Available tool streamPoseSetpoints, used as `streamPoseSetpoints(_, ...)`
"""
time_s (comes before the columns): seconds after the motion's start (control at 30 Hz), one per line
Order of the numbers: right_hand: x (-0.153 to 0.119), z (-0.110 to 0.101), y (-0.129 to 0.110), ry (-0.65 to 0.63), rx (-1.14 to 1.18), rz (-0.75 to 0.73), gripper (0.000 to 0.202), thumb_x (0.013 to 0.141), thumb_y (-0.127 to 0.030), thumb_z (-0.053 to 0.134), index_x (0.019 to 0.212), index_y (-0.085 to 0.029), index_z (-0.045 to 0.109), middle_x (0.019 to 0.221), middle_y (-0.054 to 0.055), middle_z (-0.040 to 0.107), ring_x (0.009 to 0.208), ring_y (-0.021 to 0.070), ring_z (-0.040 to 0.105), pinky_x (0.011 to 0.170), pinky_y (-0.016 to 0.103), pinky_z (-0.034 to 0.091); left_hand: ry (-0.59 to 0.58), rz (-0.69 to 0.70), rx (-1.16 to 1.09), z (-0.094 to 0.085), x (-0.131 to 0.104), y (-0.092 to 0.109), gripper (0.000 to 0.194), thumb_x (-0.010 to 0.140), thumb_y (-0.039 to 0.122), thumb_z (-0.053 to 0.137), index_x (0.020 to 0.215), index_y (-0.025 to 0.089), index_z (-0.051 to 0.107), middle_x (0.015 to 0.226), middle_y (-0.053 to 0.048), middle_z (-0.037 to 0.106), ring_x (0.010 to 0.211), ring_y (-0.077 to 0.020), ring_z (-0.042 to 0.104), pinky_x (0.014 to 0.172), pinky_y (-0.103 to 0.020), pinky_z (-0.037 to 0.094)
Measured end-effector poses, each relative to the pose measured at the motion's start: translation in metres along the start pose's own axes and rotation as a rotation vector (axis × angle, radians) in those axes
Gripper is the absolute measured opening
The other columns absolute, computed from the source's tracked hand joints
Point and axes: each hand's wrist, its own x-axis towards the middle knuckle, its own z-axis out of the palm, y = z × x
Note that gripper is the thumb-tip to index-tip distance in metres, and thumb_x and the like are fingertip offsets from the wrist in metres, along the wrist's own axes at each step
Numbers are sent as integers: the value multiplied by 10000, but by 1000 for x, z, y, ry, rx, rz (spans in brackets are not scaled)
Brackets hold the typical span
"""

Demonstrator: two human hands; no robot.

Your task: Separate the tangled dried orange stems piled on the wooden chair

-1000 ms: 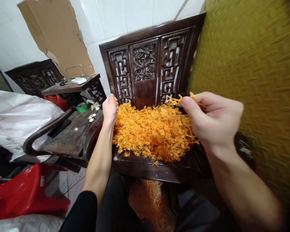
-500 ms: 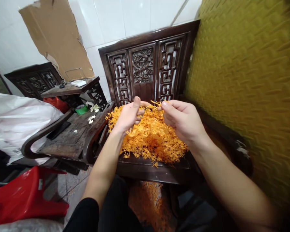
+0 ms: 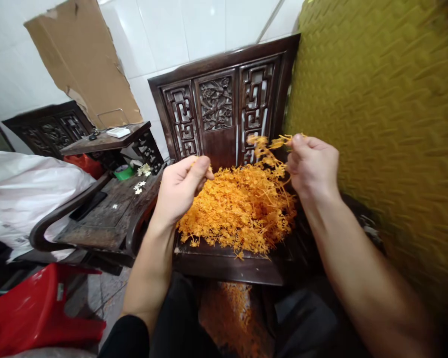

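White bag far left, red plastic seat below it. Next, a dark wooden chair with green tape and pale flower-shaped pieces. Left hand: closed, thumb pressed on curled fingers; orange shows by the thumb, can't tell if gripped. Orange pile sits on a second wooden seat, long side running left-right, below and between the hands; left hand overlaps its left edge in view. Orange strand extends left from right hand, drooping toward the pile, so right is the nearer hand. Right: thumb and finger pinched tight on the strand's end, other fingers curled. Yellow-green textured panel far right.
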Motion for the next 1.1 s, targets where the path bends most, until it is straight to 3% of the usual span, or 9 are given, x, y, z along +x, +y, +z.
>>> streamPoseSetpoints(0.17, -16, 12, -22, -57, 169, 114, 289, 817, -459, 834, 763, -208, 700, 480, -84, 342, 411, 60, 230, 432, 289, 102, -6, -303, -482, -8, 18, -8, 215, 912, 353, 692, 941, 140, 698, 762, 15, 623, 404, 3, 241, 366, -203, 100)
streamPoseSetpoints(0.27, -30, 27, -32, -160, 195, 192, 328, 826, -514, 828, 788, -219, 690, 498, -69, 401, 404, 61, 291, 409, 271, 141, 0, -386, -537, -6, 26, -19, 290, 842, 198, 660, 1126, 148, 693, 959, -34, 721, 416, 13, 249, 365, -195, 88)
streamPoseSetpoints(0.37, -35, 33, -39, -252, 286, 259, 362, 810, -529, 845, 793, -223, 651, 498, -80, 396, 386, 51, 282, 397, 260, 142, -24, -385, -492, -5, 27, -29, 272, 866, 231, 696, 1134, 185, 710, 838, 5, 669, 428, 1, 267, 393, -194, 106)
streamPoseSetpoints(0.5, -38, 37, -47, -356, 383, 335, 406, 798, -535, 860, 811, -233, 589, 510, -95, 406, 377, 43, 272, 402, 254, 156, -33, -283, -258, -3, 24, -37, 350, 873, 510, 772, 916, 163, 775, 598, 50, 479, 470, -35, 330, 452, -204, 213)
streamPoseSetpoints(0.7, -44, 44, -55, -251, 421, 347, 405, 873, -539, 799, 818, -245, 527, 530, -109, 346, 381, 49, 215, 391, 259, 146, 93, -99, 327, -25, 11, -14, 481, 890, 620, 712, 778, 159, 793, 717, -38, 723, 639, -122, 586, 597, -264, 412)
streamPoseSetpoints(0.8, -41, 44, -56, -103, 468, 312, 388, 931, -523, 741, 799, -250, 498, 526, -111, 280, 376, 61, 166, 373, 272, 131, -55, -153, 643, -36, 8, -9, 357, 826, 522, 808, 762, 171, 815, 737, -46, 776, 685, -174, 668, 688, -311, 478)
streamPoseSetpoints(0.93, -41, 49, -52, 88, 555, 306, 423, 933, -525, 738, 773, -239, 471, 520, -114, 287, 376, 58, 172, 360, 251, 175, -450, -197, 531, -8, 9, -20, 338, 822, 463, 820, 1029, 196, 849, 1091, -84, 836, 1025, -248, 767, 999, -386, 539)
streamPoseSetpoints(1.03, -49, 59, -45, 141, 577, 297, 453, 911, -548, 757, 775, -232, 462, 530, -118, 309, 386, 49, 209, 374, 224, 229, -337, -105, 285, 31, 8, -28, 513, 863, 520, 775, 1248, 181, 781, 1346, -118, 753, 1236, -263, 710, 1126, -421, 500)
streamPoseSetpoints(1.1, -55, 64, -41, 144, 562, 281, 476, 894, -577, 761, 774, -230, 458, 546, -114, 324, 399, 47, 240, 386, 220, 256, -233, -68, 173, 49, 7, -32, 477, 875, 512, 770, 1212, 174, 787, 1307, -117, 771, 1197, -255, 719, 1110, -417, 510)
